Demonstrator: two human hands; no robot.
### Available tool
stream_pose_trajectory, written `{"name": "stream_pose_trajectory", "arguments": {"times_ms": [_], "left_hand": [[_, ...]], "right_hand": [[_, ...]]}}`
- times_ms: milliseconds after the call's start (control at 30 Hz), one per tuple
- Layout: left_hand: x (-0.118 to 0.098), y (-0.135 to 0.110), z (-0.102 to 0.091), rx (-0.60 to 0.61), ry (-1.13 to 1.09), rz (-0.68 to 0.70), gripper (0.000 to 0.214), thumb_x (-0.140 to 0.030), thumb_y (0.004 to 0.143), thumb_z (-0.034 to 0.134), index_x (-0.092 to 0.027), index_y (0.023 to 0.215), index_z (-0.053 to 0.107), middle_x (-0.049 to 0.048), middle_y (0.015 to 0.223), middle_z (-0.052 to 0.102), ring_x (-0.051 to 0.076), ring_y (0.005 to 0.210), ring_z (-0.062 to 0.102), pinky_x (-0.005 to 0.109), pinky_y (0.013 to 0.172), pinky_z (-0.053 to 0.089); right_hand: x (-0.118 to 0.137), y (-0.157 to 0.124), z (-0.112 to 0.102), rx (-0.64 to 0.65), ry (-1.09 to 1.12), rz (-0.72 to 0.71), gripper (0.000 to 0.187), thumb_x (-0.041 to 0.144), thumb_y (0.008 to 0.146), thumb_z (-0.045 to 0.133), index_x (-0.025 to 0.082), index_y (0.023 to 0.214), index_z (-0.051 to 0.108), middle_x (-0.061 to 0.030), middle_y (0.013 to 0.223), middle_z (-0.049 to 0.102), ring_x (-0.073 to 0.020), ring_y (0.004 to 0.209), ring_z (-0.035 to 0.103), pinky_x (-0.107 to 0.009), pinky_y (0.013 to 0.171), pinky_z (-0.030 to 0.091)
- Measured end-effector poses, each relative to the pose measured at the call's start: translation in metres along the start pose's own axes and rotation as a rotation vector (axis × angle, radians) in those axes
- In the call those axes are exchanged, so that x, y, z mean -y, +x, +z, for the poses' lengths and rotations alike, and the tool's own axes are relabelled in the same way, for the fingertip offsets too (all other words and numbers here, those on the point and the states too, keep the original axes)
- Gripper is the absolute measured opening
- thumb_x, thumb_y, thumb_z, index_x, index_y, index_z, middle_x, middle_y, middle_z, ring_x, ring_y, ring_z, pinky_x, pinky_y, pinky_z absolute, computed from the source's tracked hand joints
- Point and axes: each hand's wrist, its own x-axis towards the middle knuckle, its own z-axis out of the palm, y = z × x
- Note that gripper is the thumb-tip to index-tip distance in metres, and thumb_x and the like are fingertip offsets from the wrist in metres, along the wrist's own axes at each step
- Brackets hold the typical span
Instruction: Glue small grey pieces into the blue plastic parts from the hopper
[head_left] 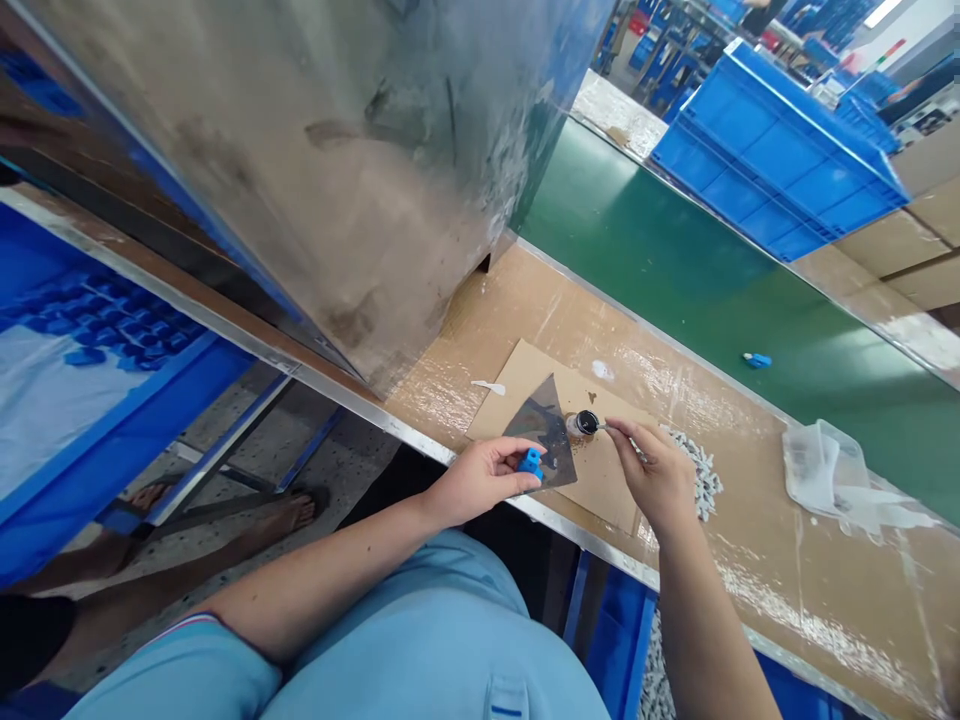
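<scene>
Between the thumb and fingers of my left hand [476, 482] is a small blue plastic part [531, 464], held above the near edge of the bench. My right hand [661, 478] pinches a thin stick-like tool [605, 427]; its far end is at the mouth of a small jar [575, 427] with black contents. Whether the tip is a brush I cannot tell. The jar stands beside a dark, thin sheet [544, 415], which lies on a piece of cardboard [600, 492]. A pile of small grey pieces [705, 478] sits just beyond my right hand, partly hidden by it.
A large cloudy panel [360, 180] rises at the left. Behind the bench runs a green conveyor belt [675, 280] carrying one blue part [759, 360]. A clear plastic container [817, 465] stands right, blue crate [780, 150] beyond. Blue parts [127, 325] fill a left bin; another person's legs [202, 550] show below.
</scene>
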Motion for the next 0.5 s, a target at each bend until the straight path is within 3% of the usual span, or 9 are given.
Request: {"name": "stream_pose_trajectory", "arguments": {"times_ms": [133,500], "left_hand": [[0.001,-0.001,-0.001,-0.012,0.029,0.003,0.045,-0.028,0.065,0.079,-0.015,0.107,0.07,0.0017,0.083,0.066,0.013,0.075,0.058,0.025,0.072,0.048],[0.006,0.001,-0.003,-0.025,0.096,0.075,0.041,-0.026,0.07,0.075,-0.016,0.109,0.07,0.0049,0.093,0.068,0.013,0.076,0.061,0.026,0.073,0.052]], "right_hand": [[-0.004,0.003,0.005,0.027,-0.091,-0.084,0.025,0.037,0.095,0.05,0.027,0.094,0.073,-0.0056,0.088,0.074,-0.0219,0.079,0.069,-0.034,0.071,0.052],[-0.011,0.001,0.003,0.057,-0.146,-0.131,0.024,0.036,0.095,0.05,0.027,0.096,0.073,-0.0054,0.088,0.074,-0.0227,0.08,0.068,-0.036,0.074,0.051]]}}
